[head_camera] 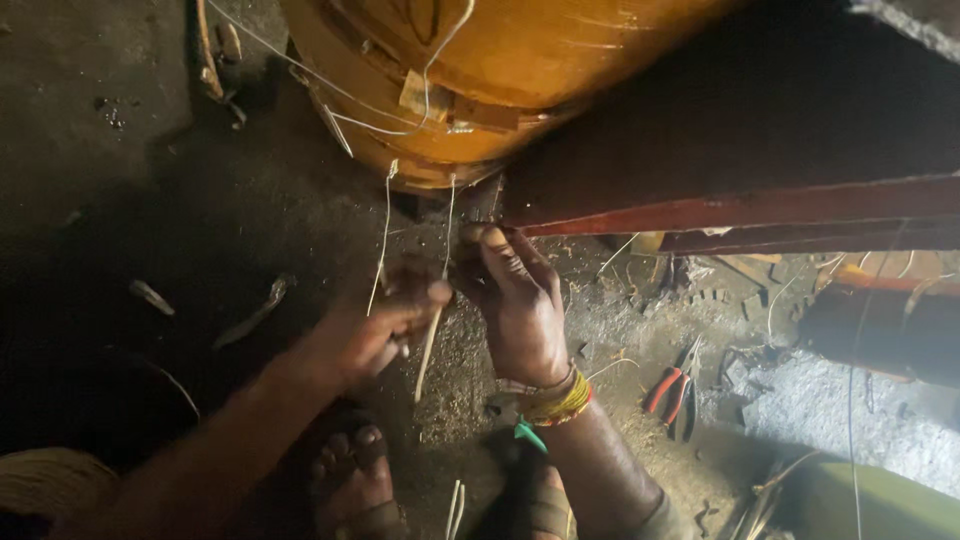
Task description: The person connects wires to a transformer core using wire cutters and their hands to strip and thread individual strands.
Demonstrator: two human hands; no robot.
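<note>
Where the view begins, at its lower edge, two sandalled feet (352, 480) rest on a dark, gritty floor (150, 230), toes pointing up the picture. Pale coiled cord (45, 480) sits at the bottom left corner.

Just above the feet, both forearms reach forward. Left hand (375, 330): fingers closed, pinching a thin pale strip (430, 345) that hangs slanted between the two hands; thumb tip lies over the strip's upper end. Right hand (520, 305): fingers curled and closed around the base of a thin wire (448, 225) that rises toward the drum; exact contact point is shadowed. A stack of yellow and red bangles (560, 400) circles the right wrist, with a small green tag (530, 435) hanging from it.

A second wire (385, 230) hangs just left of the first, both running up from the hands.

To the right, red-handled pliers (672, 390) lie on the floor amid wood chips and scraps, well apart from the hands. Two dull flat pieces (250, 315) lie on the floor to the left.

Farther off, directly above the hands, a large orange-yellow drum (500, 60) fills the top centre; thin wires loop across its surface, and a small brown patch (425, 95) sits on its band. A dark red wooden beam (740, 205) runs rightward from beneath the drum, touching the right hand's fingertips.
</note>
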